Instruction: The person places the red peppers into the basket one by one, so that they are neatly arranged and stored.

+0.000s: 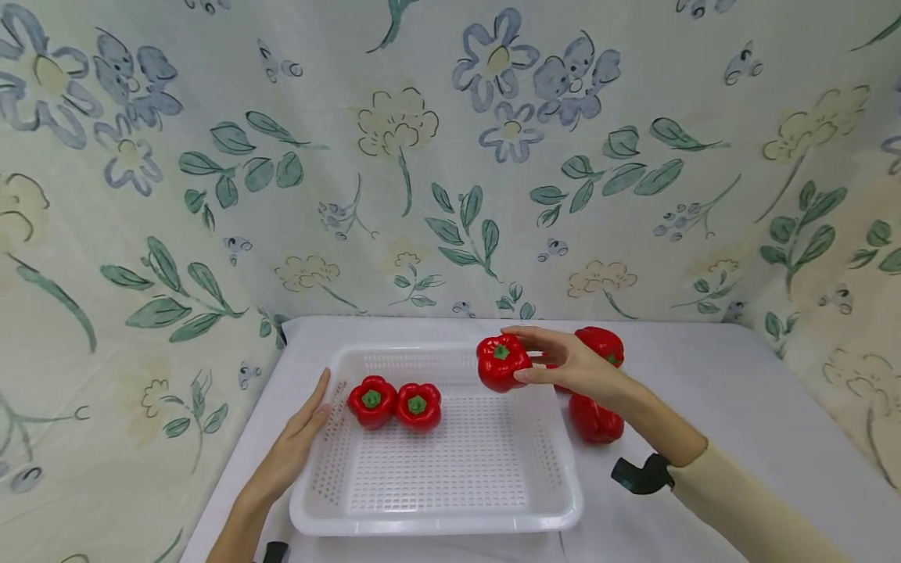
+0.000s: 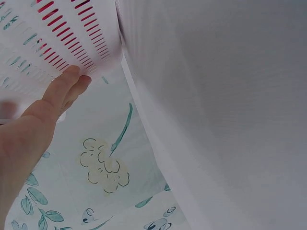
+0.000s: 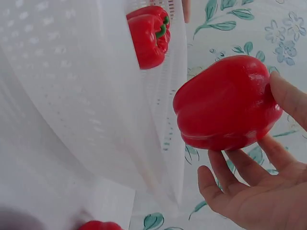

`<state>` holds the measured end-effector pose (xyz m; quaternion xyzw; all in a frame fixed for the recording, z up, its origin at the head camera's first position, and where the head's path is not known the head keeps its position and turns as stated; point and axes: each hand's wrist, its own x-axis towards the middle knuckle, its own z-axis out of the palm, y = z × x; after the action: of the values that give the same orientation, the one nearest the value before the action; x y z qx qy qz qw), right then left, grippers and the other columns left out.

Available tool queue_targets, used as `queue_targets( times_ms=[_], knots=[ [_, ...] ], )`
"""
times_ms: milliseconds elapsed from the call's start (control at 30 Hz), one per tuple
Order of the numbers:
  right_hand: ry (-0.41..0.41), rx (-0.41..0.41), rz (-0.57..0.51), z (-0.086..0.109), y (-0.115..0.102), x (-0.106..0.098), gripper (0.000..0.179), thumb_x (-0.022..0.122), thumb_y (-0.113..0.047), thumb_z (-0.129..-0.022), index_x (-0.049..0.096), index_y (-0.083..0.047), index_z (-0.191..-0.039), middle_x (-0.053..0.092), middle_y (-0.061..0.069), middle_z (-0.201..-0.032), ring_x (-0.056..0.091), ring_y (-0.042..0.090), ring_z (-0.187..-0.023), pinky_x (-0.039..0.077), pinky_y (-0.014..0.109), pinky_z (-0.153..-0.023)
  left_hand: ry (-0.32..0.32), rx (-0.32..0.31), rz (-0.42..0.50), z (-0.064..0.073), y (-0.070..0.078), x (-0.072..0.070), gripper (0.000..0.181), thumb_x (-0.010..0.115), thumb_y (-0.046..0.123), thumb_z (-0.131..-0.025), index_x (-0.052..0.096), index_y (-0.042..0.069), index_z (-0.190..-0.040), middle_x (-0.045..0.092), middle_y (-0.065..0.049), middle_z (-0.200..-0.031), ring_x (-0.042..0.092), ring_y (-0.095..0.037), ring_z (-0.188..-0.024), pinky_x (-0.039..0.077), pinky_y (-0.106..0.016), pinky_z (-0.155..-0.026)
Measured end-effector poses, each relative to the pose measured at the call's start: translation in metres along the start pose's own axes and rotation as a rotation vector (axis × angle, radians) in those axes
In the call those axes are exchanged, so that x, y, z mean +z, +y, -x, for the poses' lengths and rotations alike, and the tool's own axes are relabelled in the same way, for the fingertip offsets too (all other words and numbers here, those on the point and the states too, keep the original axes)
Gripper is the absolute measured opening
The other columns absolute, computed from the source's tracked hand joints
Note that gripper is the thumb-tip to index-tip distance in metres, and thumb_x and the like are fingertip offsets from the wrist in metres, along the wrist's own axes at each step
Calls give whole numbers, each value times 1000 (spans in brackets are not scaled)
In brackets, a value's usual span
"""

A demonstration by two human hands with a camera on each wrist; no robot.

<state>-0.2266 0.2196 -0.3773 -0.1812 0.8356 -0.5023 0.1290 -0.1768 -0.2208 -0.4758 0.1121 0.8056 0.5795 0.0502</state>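
Observation:
Over the right side of a white perforated plastic basket [image 1: 436, 525], my right hand [image 1: 563, 361] holds a red bell pepper [image 1: 503, 363] between thumb and fingers, its green stem facing up. The right wrist view shows the same bell pepper [image 3: 223, 105] raised beside the basket wall. My left hand [image 1: 299, 438] rests against the basket's left side with straight fingers; in the left wrist view its fingertips [image 2: 72, 76] touch the slotted wall. Two more red bell peppers, a left one [image 1: 371, 402] and a right one [image 1: 418, 407], sit side by side inside the basket.
Right of the basket, red bell peppers lie on the white table [image 1: 676, 407]: one at the back [image 1: 601, 346], one nearer [image 1: 595, 420], and another partly hidden behind my right hand. A floral cloth [image 1: 450, 172] hangs behind the table and along its sides.

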Motion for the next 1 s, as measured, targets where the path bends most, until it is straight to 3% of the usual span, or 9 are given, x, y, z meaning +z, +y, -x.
queue_targets(
  times_ms=[167, 433, 1000],
  knots=[
    [-78, 45, -33, -13, -1, 16, 79, 85, -27, -84, 49, -23, -154, 52, 10, -155, 47, 38, -144, 57, 53, -103, 1, -2, -3, 0, 0, 1, 59, 34, 33, -113, 10, 29, -168, 4, -8, -176, 1, -43, -161, 5, -71, -123],
    [-104, 189, -58, -32, 5, 36, 72, 83, -24, -85, 54, -20, -151, 55, 13, -154, 48, 39, -144, 51, 59, -109, 0, -7, 18, 0, 0, 0, 60, 34, 33, -113, 11, 27, -168, 3, -7, -176, -1, -42, -162, 3, -71, -124],
    [-129, 213, -96, -37, 21, 54, 74, 84, -19, -84, 53, -12, -151, 55, 16, -152, 55, 37, -138, 58, 49, -104, 6, -18, 19, 1, 2, 1, 60, 34, 33, -113, 10, 27, -168, 3, -7, -176, -1, -42, -162, 2, -71, -124]
  ],
)
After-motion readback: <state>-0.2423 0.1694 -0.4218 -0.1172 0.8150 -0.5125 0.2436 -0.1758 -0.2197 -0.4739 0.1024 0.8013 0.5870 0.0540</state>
